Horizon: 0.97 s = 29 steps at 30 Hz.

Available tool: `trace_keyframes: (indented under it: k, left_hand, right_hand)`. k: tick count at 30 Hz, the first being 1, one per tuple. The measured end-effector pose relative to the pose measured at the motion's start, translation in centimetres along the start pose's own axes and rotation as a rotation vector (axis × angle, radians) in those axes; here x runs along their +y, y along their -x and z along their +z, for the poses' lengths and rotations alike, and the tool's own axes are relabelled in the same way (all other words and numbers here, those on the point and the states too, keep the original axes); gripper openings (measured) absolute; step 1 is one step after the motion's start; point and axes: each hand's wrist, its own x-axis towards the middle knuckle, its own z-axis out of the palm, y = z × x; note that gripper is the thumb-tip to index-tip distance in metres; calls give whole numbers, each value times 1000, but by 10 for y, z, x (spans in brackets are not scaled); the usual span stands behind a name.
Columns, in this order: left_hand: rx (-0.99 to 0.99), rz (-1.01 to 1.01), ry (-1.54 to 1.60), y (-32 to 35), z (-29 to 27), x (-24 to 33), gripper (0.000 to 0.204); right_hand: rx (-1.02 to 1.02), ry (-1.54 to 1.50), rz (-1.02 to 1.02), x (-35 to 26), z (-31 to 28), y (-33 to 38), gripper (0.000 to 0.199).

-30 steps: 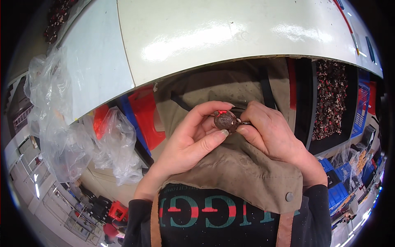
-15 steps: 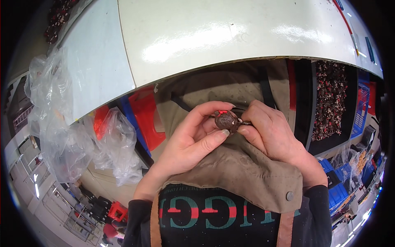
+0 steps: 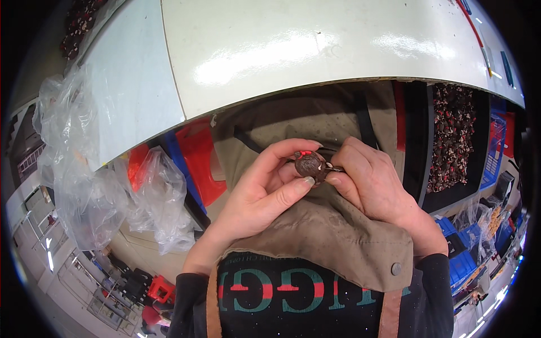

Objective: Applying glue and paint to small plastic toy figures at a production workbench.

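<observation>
Above my apron, my left hand [image 3: 265, 194] holds a small dark-brown round figurine [image 3: 307, 165] between thumb and fingers. The figurine has a bright red patch on top and a few pale spots at its side. Close on its right, my right hand [image 3: 369, 177] is closed, thumb against bent index finger, on a thin dark piece [image 3: 336, 169] whose end reaches the figurine. What kind of piece this is cannot be made out, since the fingers cover most of it.
A white worktable [image 3: 282, 34] curves across in front of me. At right, a black tray [image 3: 479, 135] holds many small dark, red and white pieces [image 3: 451, 138], beside a blue crate [image 3: 494, 149]. Clear plastic bags [image 3: 79, 163] hang at left near a red stool [image 3: 203, 163].
The figurine has turned very slightly in my left fingers. Both hands otherwise stay almost where they were.
</observation>
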Motion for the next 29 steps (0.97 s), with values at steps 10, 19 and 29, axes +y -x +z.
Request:
trace_keyframes:
  k: [10,19,29]
  left_hand:
    - [3,-13,5,0,-1,0,45]
    - [-84,-5,61,-1,-4,-1,42]
    - [-75,78,0,5,-6,-6,41]
  right_hand:
    - [-9,20,11,0,1,-1,22]
    - [73,-282,74,4,1,2,15]
    - [-159,-842,483,-4,-18,-15,21]
